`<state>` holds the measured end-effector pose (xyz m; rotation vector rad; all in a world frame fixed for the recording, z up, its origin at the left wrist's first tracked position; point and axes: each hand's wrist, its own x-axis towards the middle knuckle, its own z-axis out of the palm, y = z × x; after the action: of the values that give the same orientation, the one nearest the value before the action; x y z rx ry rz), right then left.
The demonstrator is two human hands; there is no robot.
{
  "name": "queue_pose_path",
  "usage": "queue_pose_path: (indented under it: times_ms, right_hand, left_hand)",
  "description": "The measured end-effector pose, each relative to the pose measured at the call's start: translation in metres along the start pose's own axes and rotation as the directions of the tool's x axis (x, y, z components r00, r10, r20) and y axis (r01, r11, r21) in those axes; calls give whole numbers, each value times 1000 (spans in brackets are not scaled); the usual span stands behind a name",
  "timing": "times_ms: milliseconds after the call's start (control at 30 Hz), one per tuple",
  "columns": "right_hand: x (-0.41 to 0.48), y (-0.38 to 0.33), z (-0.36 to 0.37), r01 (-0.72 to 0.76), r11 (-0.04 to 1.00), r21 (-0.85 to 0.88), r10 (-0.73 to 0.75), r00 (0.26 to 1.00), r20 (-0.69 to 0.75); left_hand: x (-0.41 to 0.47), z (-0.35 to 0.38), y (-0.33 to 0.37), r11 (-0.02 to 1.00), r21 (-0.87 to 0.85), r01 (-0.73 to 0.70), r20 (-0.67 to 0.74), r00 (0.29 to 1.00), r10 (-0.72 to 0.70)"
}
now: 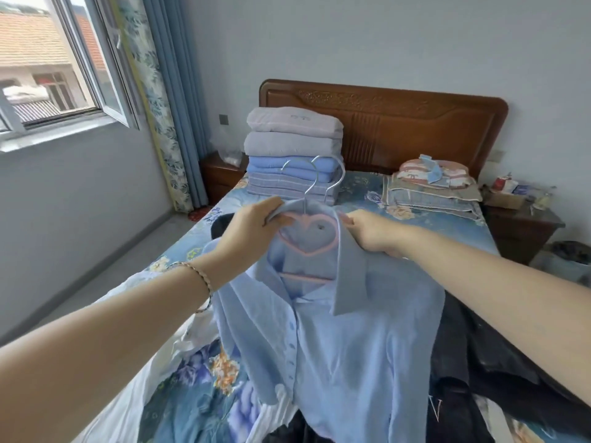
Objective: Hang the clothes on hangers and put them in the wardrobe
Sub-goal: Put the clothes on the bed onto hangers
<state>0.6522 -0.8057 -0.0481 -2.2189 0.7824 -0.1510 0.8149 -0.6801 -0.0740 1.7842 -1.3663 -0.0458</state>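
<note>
1. At the centre of the frame we hold up a light blue shirt [335,340], buttoned down its front, with its collar raised toward the camera.
2. Our left hand [252,231] is clenched on the left side of the collar, fingers curled over the fabric and the hanger's shoulder beneath it.
3. Our right hand [372,231] pinches the right side of the collar, thumb and fingers closed on the cloth.
4. Inside the neck opening we see a pink hanger [308,241] with a heart-shaped middle and a straight bar lower down; the shirt hangs on it.
5. Two silver hooks [323,177] rise above the collar, just above centre; we cannot tell whether both belong to hangers inside this shirt.
6. A braided bracelet [204,279] circles our left wrist, left of centre.
7. Below the shirt lies the bed [361,187] with its floral blue cover, filling the lower half of the frame.
8. A white garment [166,340] lies at the lower left, dark clothes [473,362] at the lower right.
9. Behind the hooks a stack of folded bedding [292,151] stands against the wooden headboard [415,123].
10. Pillows [431,183] sit at the right of centre, a window [48,65] at the upper left.
</note>
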Motion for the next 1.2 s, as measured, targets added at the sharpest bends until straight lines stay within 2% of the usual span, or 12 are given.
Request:
queue_pose_path:
  times_ms: [133,233,333,467,533,667,767,833,933,1000,1067,1200]
  right_hand:
    - [5,-4,9,-95,976,198,87,995,48]
    - [8,-13,18,-210,927,309,164,972,169]
    - [6,-25,32,-18,996,84,3,983,183]
    - [10,-37,50,123,962,-244,-127,992,-1]
    - [9,-46,59,171,936,-306,-208,974,-92]
    - [3,-68,74,250,922,-295,-323,918,-231]
    - [2,-85,76,274,908,-316,-369,881,-297]
    - [2,-96,77,287,896,-340,-404,845,-351]
    - [-1,-111,83,267,896,-354,-405,819,-407]
    - [-4,-118,90,240,908,-344,-369,846,-385]
    - [-9,-125,98,186,929,-320,-291,901,-322]
    - [-14,-138,119,81,956,-281,-139,971,-195]
  left_hand:
    - [-5,-4,0,998,-16,68,-80,994,-70]
    - [-9,-5,1,999,23,44,-118,992,-41]
    - [-15,-6,1,997,73,9,-124,992,0]
    - [-25,-18,-16,996,87,16,-118,993,-6]
    - [-31,-29,-28,997,74,18,-117,993,-10]
    - [-45,-68,-55,989,-95,111,46,993,-107]
    - [-51,-100,-89,984,68,166,176,969,-176]
    - [-52,-116,-110,957,144,254,196,940,-279]
    - [-46,-133,-130,912,342,229,200,930,-308]
    - [-49,-141,-133,891,408,199,259,911,-322]
    - [-61,-150,-132,897,397,193,384,853,-353]
    - [-82,-171,-140,885,395,245,589,672,-449]
